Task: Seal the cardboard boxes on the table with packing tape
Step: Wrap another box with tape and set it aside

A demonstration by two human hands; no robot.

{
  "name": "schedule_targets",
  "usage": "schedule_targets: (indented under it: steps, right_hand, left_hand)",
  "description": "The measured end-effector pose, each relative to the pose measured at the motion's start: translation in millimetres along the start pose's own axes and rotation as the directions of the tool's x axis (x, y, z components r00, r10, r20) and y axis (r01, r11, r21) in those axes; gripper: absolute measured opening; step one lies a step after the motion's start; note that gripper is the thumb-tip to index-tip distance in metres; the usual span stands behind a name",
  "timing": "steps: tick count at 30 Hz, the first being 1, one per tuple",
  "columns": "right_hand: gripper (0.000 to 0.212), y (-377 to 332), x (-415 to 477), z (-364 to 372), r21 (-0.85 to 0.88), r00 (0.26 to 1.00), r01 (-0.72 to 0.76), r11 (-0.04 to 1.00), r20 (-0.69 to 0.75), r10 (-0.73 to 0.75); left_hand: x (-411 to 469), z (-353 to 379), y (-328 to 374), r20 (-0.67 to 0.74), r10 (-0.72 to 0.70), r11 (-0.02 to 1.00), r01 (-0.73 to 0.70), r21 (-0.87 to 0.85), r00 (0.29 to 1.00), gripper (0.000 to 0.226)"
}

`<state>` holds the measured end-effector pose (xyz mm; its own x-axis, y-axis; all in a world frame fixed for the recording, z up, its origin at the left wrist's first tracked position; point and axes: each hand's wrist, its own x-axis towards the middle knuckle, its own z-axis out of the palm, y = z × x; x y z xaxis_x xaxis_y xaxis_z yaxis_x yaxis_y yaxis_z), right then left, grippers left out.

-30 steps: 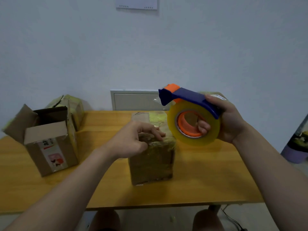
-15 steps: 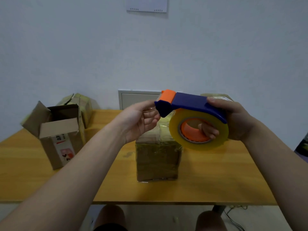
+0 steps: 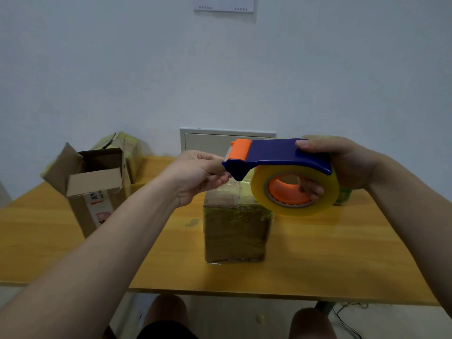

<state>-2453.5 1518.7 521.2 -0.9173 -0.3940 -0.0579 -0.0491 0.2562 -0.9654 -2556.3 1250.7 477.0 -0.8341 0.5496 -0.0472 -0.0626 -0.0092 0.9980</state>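
Right hand (image 3: 348,165) grips the tape dispenser (image 3: 281,152); left hand (image 3: 195,173) pinches its tape end (image 3: 227,170). Next, I'd say: draw it onto the cardboard box (image 3: 236,231) below.

Yellow wood-grain surface (image 3: 318,253) carrying four cardboard boxes.
A closed box wrapped in glossy tape (image 3: 236,236) stands near the middle, a little back from the near edge. Well to its left sits an open box (image 3: 97,192), flaps raised, with a printed label on its front. Just behind that one, at the far left corner, rests a taped box with a dented top (image 3: 127,148). A fourth box (image 3: 343,198) stands at the far right, mostly hidden. A small dull smudge (image 3: 193,222) marks the surface just left of the middle box.
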Motion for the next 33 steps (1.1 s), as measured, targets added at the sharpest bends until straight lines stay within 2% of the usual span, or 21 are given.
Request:
schedule_targets:
  steps: [4,7,10,12,15,17,21,25,33]
  right_hand:
    - [0.068,-2.3,-5.6,-10.9,0.028,0.995,-0.104,0.994,-0.009,0.104]
    - [0.068,-3.6,-17.5,-22.8,0.083,0.992,-0.129,0.988,0.004,0.129]
    - [0.057,-6.3,-34.3,-35.1,0.064,0.984,-0.179,0.982,0.003,0.179]
    - [0.048,-8.1,-41.7,-39.8,0.023,0.973,-0.229,0.973,-0.011,0.23]
    - [0.042,-14.1,-43.7,-37.0,-0.052,0.958,-0.285,0.957,-0.012,0.285]
    - [0.052,-15.4,-44.0,-34.3,-0.072,0.955,-0.296,0.952,-0.006,0.297]
    - [0.078,-9.3,-39.7,-31.1,-0.117,0.945,-0.314,0.942,-0.134,0.299]
    - [0.091,-7.2,-31.8,-24.1,-0.184,0.942,-0.326,0.927,-0.143,0.303]
    - [0.072,-6.4,-28.9,-23.2,-0.148,0.919,-0.375,0.915,-0.191,0.346]
  left_hand:
    - [-3.8,2.6,-3.0,0.008,-0.03,0.998,0.031,-0.046,1.0,0.007]
    - [-5.5,-6.0,-2.4,-0.063,-0.03,0.996,0.024,-0.091,0.998,0.024]
    - [-6.9,-22.2,-3.4,-0.146,-0.048,0.994,0.032,-0.108,0.988,0.018]
    - [-9.4,-25.3,-7.1,-0.167,-0.057,0.997,0.049,-0.056,0.984,0.01]
    - [-15.3,-23.0,-12.4,-0.182,-0.037,0.998,0.046,0.042,0.983,0.011]
    - [-19.7,-23.4,-15.0,-0.186,-0.018,0.996,0.034,0.083,0.982,0.013]
    - [-27.7,-24.6,-21.2,-0.197,0.005,0.988,0.027,0.155,0.98,0.012]
    - [-31.7,-24.3,-28.7,-0.227,0.01,0.974,0.042,0.221,0.974,0.015]
    - [-31.2,-26.8,-38.1,-0.216,0.044,0.946,0.029,0.323,0.975,0.016]
